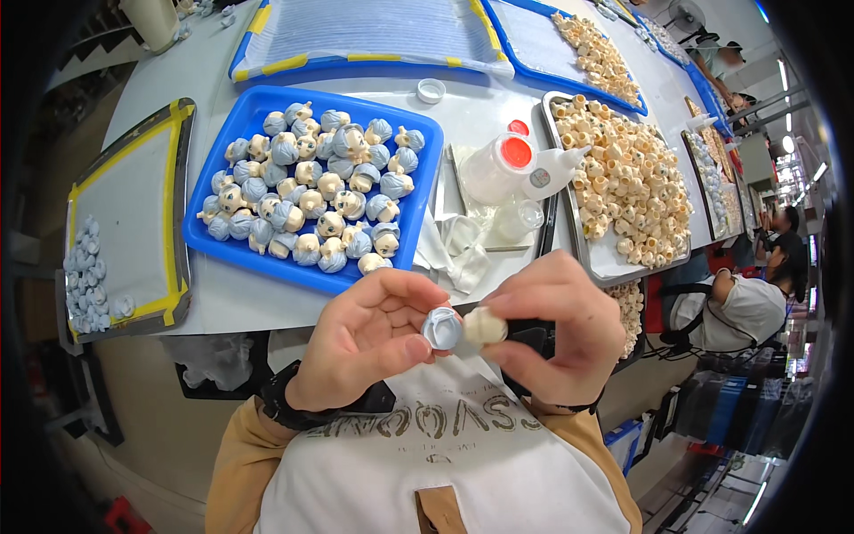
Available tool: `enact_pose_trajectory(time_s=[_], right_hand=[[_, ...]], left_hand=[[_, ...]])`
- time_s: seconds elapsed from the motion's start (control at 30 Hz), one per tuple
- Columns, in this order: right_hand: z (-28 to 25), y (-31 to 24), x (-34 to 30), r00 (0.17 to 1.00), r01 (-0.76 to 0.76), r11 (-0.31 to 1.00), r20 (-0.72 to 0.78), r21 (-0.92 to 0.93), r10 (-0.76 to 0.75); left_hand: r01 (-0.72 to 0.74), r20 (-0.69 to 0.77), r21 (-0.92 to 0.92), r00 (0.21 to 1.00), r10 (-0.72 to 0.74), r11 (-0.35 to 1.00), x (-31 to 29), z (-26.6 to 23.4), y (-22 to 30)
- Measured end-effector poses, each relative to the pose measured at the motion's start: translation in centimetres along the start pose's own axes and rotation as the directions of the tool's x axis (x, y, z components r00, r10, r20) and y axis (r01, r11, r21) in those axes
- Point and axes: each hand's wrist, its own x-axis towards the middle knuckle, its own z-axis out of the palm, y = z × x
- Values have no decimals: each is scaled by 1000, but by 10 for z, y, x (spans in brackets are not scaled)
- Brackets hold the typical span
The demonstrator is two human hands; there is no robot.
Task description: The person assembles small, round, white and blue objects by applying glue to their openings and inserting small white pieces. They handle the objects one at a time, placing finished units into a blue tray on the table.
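Blue cap [441, 328] front and centre, held up over the near edge of the surface [240, 307], what looks like its hollow side facing us! Left hand [363, 334] has it, thumb and fingers clamped about its rim; just beside it, right hand [565, 327] pinches a cream piece [486, 327], thumb and forefinger closed on it. Tiny parts, tiny grips, so a slip looks the main danger: too light a pinch and either could drop onto the apron [338, 498] or down to the floor [178, 445]. Were they pressed together at a slant, they could sit crooked, or an edge could scuff. Bottles [489, 173] stand ahead, and a stray reach might tip one onto the tissue [470, 265]; a bumped blue tray [425, 169] could set its heads [351, 142] rolling!

And what's beyond us? Blur smears the right hand and washes out the cream piece's detail; whether it touches the cap, I can't tell. Some left fingers tuck behind the cap, lower heads hide under upper ones, and the far trays [374, 62] run off the top, with black fisheye rim swallowing the corners
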Motion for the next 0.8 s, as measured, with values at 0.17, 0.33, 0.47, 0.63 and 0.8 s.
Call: enact_pose_trajectory(time_s=[0.17, 0.33, 0.47, 0.63, 0.8], right_hand=[[6, -1, 6, 994, 92, 994, 68, -61, -88], [5, 0, 7, 978, 133, 982, 179, -134, -108], [9, 1, 8, 981, 158, 959, 146, -234, -125], [28, 6, 4, 989, 145, 925, 45, -352, -138], [27, 9, 3, 980, 199, 901, 50, -386, -195]], left_hand=[[-61, -42, 8, 997, 62, 998, -1, 0, -4], [-85, 2, 73, 996, 85, 994, 0, -4, -7], [-5, -51, -13, 999, 5, 1000, -1, -1, -3], [37, -78, 51, 996, -32, 998, 0, 3, -3], [66, -15, 126, 998, -65, 990, 0, 0, 2]])
